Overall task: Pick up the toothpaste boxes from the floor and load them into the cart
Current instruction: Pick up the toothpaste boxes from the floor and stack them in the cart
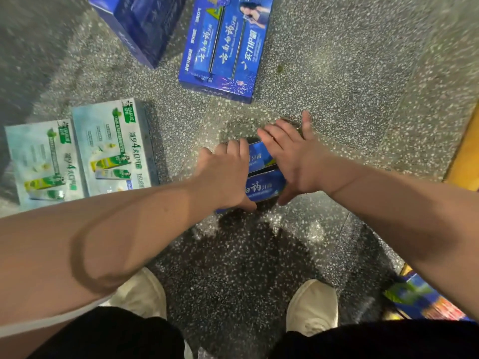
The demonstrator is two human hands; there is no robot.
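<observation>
A blue toothpaste box [261, 178] lies on the speckled floor in front of my feet. My left hand [224, 172] grips its left side and my right hand [293, 156] lies over its right side, fingers spread; most of the box is hidden under them. Farther off, a second blue toothpaste box [223, 45] lies flat, and a dark blue box [140, 24] lies at the top left. Two pale green-and-white toothpaste boxes [114, 143] [42, 161] rest side by side at the left. No cart is in view.
My two light shoes [141, 294] [312, 305] stand on the terrazzo floor [337, 73]. A yellow edge [464, 156] runs along the right. Colourful packaged goods [425, 299] sit at the lower right.
</observation>
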